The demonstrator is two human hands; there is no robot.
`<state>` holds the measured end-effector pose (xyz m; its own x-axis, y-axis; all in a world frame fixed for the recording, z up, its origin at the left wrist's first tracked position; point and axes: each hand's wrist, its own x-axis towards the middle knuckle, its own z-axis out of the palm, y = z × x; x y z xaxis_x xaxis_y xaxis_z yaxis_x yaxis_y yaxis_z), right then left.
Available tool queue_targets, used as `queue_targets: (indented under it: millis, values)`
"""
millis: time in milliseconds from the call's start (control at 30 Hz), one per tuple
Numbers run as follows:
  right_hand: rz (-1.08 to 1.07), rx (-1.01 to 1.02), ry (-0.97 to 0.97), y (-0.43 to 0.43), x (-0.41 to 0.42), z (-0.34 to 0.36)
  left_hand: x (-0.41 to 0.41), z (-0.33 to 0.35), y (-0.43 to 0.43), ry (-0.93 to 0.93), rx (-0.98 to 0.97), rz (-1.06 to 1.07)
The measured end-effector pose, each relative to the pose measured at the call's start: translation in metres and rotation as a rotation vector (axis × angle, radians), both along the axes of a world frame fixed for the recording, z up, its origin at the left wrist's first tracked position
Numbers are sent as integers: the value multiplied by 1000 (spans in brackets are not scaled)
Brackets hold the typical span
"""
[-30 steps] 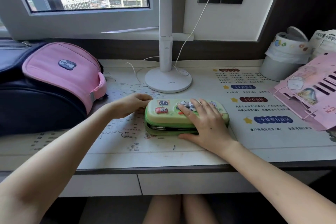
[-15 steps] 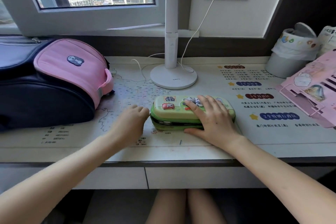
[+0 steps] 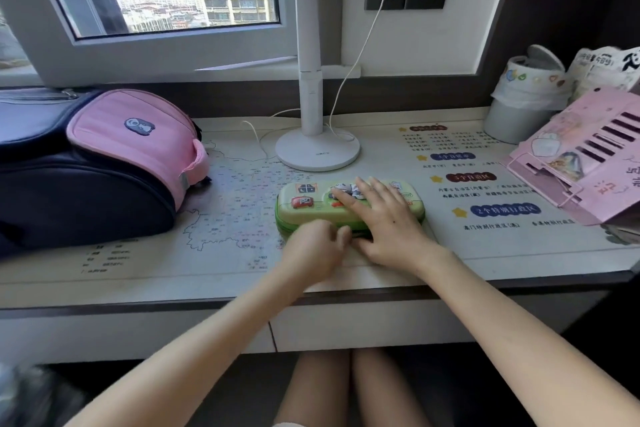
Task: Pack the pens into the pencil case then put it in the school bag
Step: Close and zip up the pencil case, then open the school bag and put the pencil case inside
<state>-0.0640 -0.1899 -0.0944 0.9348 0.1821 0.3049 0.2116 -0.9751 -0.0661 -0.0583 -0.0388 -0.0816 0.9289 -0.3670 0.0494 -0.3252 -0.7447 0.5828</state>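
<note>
The pencil case (image 3: pixel 304 201) is lying flat near the front edge of the desk (image 3: pixel 166 274), about midway along it and just in front of the lamp base (image 3: pixel 317 152). It is looking like a moulded, semi-rigid shell: pale green lid with cartoon stickers, a brighter green zip band running round the side. It is probably light, holding its shape under pressure, and a little slick on top.

The right hand (image 3: pixel 384 218) is lying spread on the lid, fingers straight, pressing it down. The left hand (image 3: pixel 313 248) is curling against the front seam, apparently pinching the zip pull, which is hidden. No pens are showing.

For lifting, gripping across the 2 long sides is looking safest. The school bag (image 3: pixel 86 191) is sitting at the left end.
</note>
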Motion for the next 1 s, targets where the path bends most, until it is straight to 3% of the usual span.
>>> queue_targets:
  millis: [67,133,167,333,433,533,733,833,1000]
  values:
    - [8,169,-133,2,-14,1,14,13,21,-131,-32,30]
    - [-119,248,-379,13,-28,-8,30,26,37,-376,-10,46]
    - [-193,254,-406,21,-31,-13,37,30,39,-441,20,35]
    - [-367,266,-233,53,-19,-30,74,26,11,-256,264,-208]
    - [-301,368,-217,48,-21,-31,80,7,2,-339,374,-220]
    - [-262,253,-238,25,-34,-29,78,-4,6,-506,333,-181]
    - [-463,62,-254,-81,-43,-18,79,-8,8,-586,281,-226]
    - [-359,-70,-210,-105,0,-6,84,-11,11,-605,266,-280]
    - [-159,-117,199,-113,72,31,83,-10,10,-589,254,-288]
